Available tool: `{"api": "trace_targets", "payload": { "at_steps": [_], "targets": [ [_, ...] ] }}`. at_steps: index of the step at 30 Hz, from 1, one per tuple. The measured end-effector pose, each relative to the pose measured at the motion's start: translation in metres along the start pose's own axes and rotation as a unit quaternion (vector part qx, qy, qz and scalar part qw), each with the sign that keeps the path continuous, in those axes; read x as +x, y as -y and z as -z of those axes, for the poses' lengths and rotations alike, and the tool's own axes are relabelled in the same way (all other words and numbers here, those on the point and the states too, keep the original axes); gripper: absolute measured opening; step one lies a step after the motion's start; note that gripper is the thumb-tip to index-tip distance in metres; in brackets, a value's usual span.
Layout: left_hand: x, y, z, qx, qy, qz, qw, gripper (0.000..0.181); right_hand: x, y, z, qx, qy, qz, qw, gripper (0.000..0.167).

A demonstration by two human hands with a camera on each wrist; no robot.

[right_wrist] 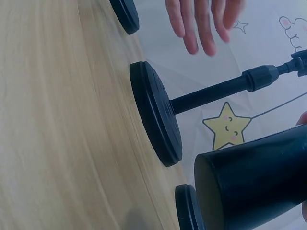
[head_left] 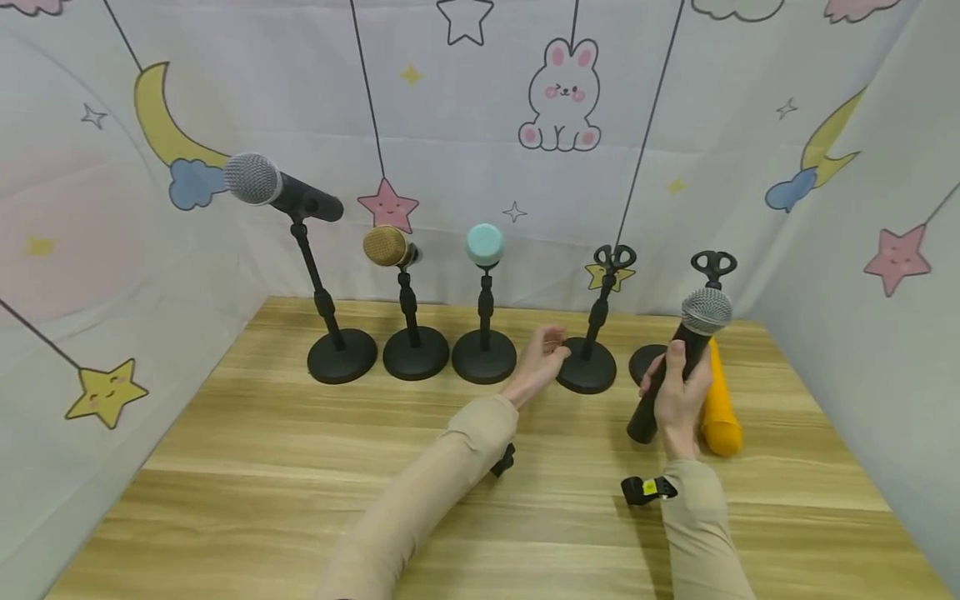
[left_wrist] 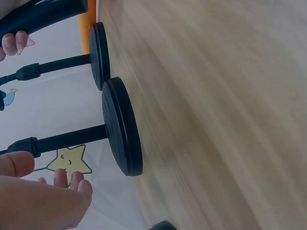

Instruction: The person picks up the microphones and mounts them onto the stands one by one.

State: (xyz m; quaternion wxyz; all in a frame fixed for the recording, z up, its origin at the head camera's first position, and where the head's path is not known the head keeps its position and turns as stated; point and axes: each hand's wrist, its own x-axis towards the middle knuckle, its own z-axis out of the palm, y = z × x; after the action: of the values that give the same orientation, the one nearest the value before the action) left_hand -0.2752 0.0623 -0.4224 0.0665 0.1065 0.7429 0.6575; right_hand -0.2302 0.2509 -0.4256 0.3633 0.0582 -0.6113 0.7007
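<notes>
My right hand (head_left: pixel 682 392) grips a black handheld microphone (head_left: pixel 688 343) by its body, its silver mesh head tilted up. In the right wrist view, the butt end of this microphone (right_wrist: pixel 259 177) fills the lower right. My left hand (head_left: pixel 537 362) holds nothing; its fingers are loosely bent beside a black desk microphone stand (head_left: pixel 588 368) with a bare clip on top. The left wrist view shows these fingers (left_wrist: pixel 76 181) near the stand's pole, apart from its base (left_wrist: pixel 122 127). Behind the held microphone is another stand with a bare clip (head_left: pixel 713 265), partly hidden.
Left along the table (head_left: pixel 300 467) stand a black microphone with silver head (head_left: pixel 307 200), a gold-headed microphone (head_left: pixel 386 247) and a mint-headed microphone (head_left: pixel 485 244), each on a stand. An orange tapered cylinder (head_left: pixel 722 421), top hidden, lies right of the right hand. Patterned cloth (head_left: pixel 465 125) hangs behind.
</notes>
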Motion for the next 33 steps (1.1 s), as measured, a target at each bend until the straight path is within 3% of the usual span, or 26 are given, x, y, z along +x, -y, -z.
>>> {"api": "trace_targets", "payload": {
  "at_steps": [5, 12, 20, 29, 33],
  "targets": [
    [0.007, 0.001, -0.013, 0.024, 0.019, -0.027, 0.9992, 0.049, -0.001, 0.0, -0.001, 0.011, 0.003, 0.008, 0.9999, 0.017],
    [0.013, -0.004, -0.026, 0.045, 0.031, -0.024, 0.9982, 0.06, -0.004, -0.003, -0.002, 0.008, 0.007, 0.017, 0.9998, 0.019],
    [0.019, -0.009, -0.036, 0.059, 0.033, -0.039, 0.997, 0.059, -0.003, -0.002, 0.0, 0.003, 0.003, 0.021, 0.9998, 0.019],
    [0.026, -0.014, -0.038, 0.06, 0.036, -0.04, 0.9967, 0.056, -0.002, -0.001, -0.001, 0.009, 0.013, 0.038, 0.9991, 0.022],
    [0.031, -0.018, -0.037, 0.099, 0.03, -0.05, 0.9934, 0.053, -0.003, -0.002, -0.001, 0.012, 0.016, 0.044, 0.9988, 0.024]
  ]
}}
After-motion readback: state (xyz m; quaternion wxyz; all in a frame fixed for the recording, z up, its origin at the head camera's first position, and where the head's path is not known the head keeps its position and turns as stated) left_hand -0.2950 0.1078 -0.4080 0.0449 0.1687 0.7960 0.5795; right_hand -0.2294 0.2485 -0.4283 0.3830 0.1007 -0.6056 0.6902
